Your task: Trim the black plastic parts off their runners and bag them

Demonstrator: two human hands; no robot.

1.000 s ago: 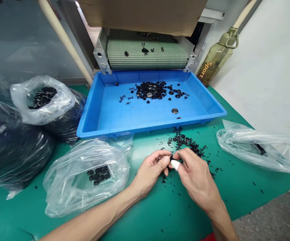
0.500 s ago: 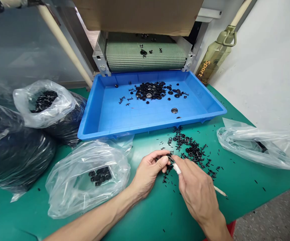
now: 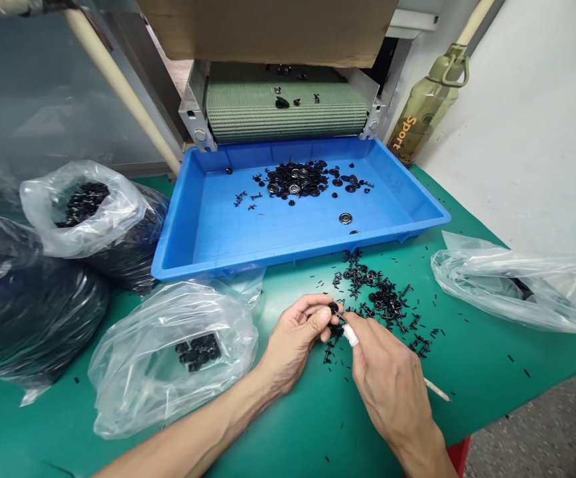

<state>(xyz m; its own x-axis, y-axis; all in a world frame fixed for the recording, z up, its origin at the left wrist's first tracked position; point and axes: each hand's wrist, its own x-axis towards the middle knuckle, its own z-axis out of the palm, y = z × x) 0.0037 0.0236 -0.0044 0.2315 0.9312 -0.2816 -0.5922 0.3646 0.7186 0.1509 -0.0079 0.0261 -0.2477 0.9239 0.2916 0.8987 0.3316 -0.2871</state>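
Note:
My left hand (image 3: 295, 335) is closed, with a small black part (image 3: 334, 308) pinched between thumb and fingers. Close against it, my right hand (image 3: 390, 372) grips a thin tool (image 3: 350, 334) with white wrapping near its tip; a pale pointed end shows behind the hand. The tool's tip meets the black part, though the exact contact is too small to make out. Just beyond my hands, a loose pile of black parts (image 3: 387, 299) lies on the green table (image 3: 288, 438), with tiny black slivers scattered around it.
A blue tray (image 3: 268, 255) holding black parts stands below a green conveyor belt (image 3: 288, 119). At the left are an open bag (image 3: 139, 392) with black pieces and two fuller bags (image 3: 83, 232). A clear bag (image 3: 507, 279) lies right; a bottle (image 3: 425, 106) stands behind.
The black part between my left fingertips shows more of a rounded face now. Both hands have barely moved. The whole view has shifted slightly.

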